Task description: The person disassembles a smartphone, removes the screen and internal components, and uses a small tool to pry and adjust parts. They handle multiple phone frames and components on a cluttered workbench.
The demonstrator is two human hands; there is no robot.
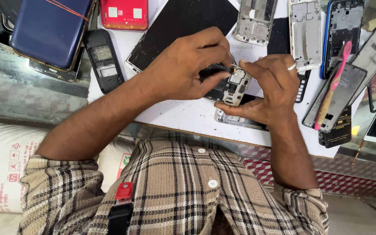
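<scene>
Both hands meet over an opened phone [233,87], held just above the white desk [183,115]. The left hand [183,69] pinches a dark part at its top edge; the right hand [268,89] cradles its body. Behind the phone lies a black screen panel [183,26]; right of it, a pink toothbrush [334,80].

Phone repair bench: dismantled handsets [305,32].

Glass-top counter under even light

White work board [183,115] on it, red-and-white patterned panel [327,178] below, pale floor [362,217].
</scene>
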